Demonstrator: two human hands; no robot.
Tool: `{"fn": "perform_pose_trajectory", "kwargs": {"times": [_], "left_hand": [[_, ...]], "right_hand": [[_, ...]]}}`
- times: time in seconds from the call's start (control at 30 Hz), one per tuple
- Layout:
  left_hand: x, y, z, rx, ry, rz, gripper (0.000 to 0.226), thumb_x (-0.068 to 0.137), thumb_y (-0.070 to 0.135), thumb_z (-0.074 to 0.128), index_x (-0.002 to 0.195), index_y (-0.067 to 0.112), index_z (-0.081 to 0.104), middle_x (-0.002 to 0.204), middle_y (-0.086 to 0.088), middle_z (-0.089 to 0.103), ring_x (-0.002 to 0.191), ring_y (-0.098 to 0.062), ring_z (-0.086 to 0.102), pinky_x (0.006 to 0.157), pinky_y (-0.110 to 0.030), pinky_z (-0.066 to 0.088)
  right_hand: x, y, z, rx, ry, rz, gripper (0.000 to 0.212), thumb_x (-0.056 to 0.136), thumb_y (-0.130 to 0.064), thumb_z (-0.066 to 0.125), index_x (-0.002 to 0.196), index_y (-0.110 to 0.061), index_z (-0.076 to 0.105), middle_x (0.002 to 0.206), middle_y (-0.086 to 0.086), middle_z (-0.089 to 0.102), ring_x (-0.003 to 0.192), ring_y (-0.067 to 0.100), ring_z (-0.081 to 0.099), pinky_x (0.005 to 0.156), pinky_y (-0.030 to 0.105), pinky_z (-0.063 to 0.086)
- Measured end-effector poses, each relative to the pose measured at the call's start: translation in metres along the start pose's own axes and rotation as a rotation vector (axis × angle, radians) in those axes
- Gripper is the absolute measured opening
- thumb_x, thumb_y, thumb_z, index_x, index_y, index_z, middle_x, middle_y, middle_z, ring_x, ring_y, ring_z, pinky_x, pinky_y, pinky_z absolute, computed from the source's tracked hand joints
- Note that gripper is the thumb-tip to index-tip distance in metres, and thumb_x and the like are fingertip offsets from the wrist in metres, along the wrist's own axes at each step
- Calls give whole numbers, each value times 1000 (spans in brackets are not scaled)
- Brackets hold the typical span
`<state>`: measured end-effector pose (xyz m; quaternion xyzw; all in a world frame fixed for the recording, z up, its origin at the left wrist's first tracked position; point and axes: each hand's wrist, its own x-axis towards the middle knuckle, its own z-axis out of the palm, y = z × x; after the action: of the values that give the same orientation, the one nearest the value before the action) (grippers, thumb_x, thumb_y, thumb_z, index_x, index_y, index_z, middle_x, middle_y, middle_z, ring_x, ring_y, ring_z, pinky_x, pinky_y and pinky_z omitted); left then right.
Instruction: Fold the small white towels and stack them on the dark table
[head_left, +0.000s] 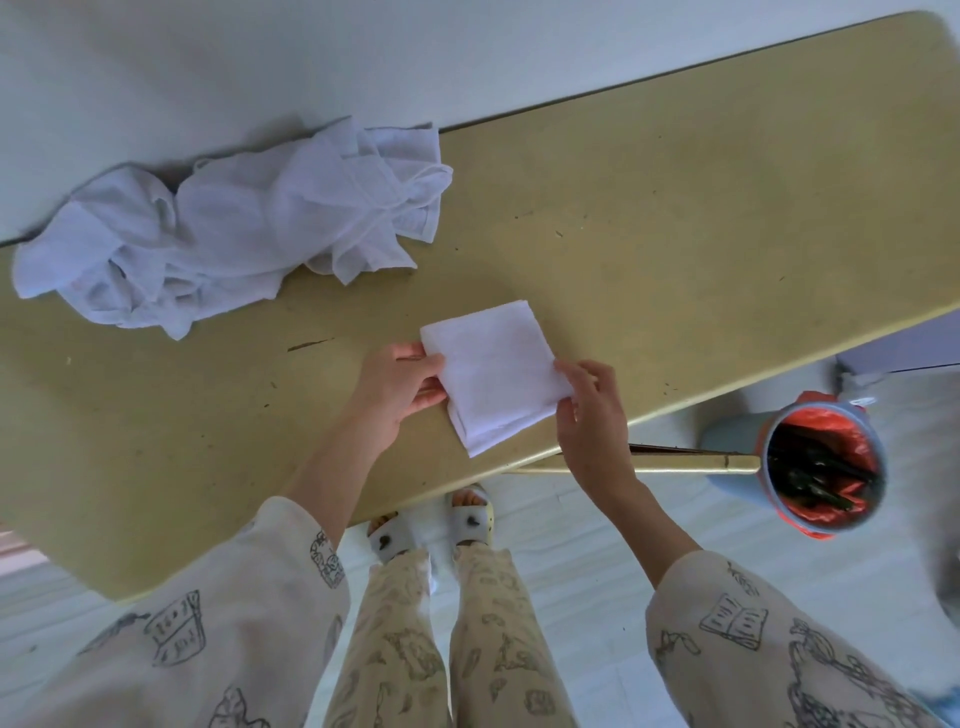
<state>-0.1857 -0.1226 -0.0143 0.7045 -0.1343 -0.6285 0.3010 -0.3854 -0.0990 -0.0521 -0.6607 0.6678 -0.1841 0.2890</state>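
Head view: left hand (397, 387) and right hand (589, 410) pinch folded towel (493, 376).

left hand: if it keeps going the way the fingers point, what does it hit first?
The left hand already pinches the left edge of the folded towel, fingers pointing right. Going straight on, it would push into that towel first; beyond it is the right hand on the opposite edge.
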Motion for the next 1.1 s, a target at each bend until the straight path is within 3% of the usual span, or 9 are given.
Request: {"fn": "perform_pose_trajectory", "kwargs": {"times": [0.13, 0.3, 0.43, 0.57, 0.67, 0.77, 0.83, 0.97, 1.1], "left_hand": [[-7, -14, 3, 71, -13, -43, 32, 87, 6, 60, 117, 0, 53, 103, -13, 63, 91, -23, 64, 75, -30, 54], [-18, -39, 5, 208, -3, -58, 9, 83, 18, 66, 83, 10, 62, 82, -6, 66, 74, -16, 63, 73, -27, 54], [-21, -42, 11, 324, 44, 16, 17, 84, 17, 65, 70, 20, 57, 74, 0, 62, 73, -14, 59, 73, -27, 51], [-25, -45, 14, 271, 114, 37, 17, 85, 17, 64, 72, 21, 53, 76, 2, 61, 75, -14, 59, 79, -32, 51], [-30, -50, 13, 124, 76, -77, 9, 84, 15, 65, 87, 14, 58, 83, -3, 65, 75, -14, 62, 79, -31, 53], [-33, -54, 12, 112, 39, -152, 23, 84, 17, 65, 102, 5, 57, 81, -4, 65, 69, -14, 62, 70, -28, 52], [-33, -52, 10, 328, 71, -86, 38, 84, 29, 65, 109, 4, 52, 85, -3, 62, 70, -15, 60, 65, -27, 50], [-18, -28, 0, 738, 354, 310, 44, 88, 40, 54, 116, 7, 44, 110, -8, 52, 96, -22, 52, 78, -32, 41], [21, 10, 16, 900, 209, 455, 36, 91, 31, 47, 120, 11, 51, 121, -6, 54, 112, -24, 49, 94, -38, 40]], "right_hand": [[-7, -1, -1, 72, 7, 127, 37, 83, 9, 47, 116, -4, 58, 109, 11, 51, 78, 17, 47, 67, 20, 36], [-9, -1, 0, 63, 13, 148, 30, 83, 7, 48, 109, -4, 59, 99, 3, 47, 71, 18, 44, 64, 21, 34], [-8, 1, -1, 23, -17, 111, 29, 84, 7, 49, 109, -3, 59, 98, 7, 49, 71, 19, 44, 63, 25, 35], [-9, 2, -2, 25, -45, 105, 32, 85, 6, 48, 114, -5, 58, 105, 11, 51, 76, 19, 47, 66, 25, 37], [-8, 0, -3, 80, -54, 197, 31, 86, 2, 48, 115, -6, 56, 106, 7, 54, 82, 16, 48, 70, 21, 35], [-5, -3, -4, 103, -79, 320, 23, 89, -5, 48, 110, -6, 57, 101, 6, 60, 87, 18, 51, 74, 23, 36], [-2, -3, -7, 98, -80, 367, 18, 90, -10, 49, 105, -6, 58, 94, 5, 62, 85, 20, 53, 72, 25, 36], [2, 1, -14, 129, -55, 422, 17, 92, -19, 52, 98, -5, 61, 85, 1, 62, 80, 16, 53, 71, 24, 36], [14, 3, -20, 252, -56, 498, 15, 89, -20, 57, 93, -7, 63, 79, -1, 64, 78, 17, 56, 72, 26, 41]]}}
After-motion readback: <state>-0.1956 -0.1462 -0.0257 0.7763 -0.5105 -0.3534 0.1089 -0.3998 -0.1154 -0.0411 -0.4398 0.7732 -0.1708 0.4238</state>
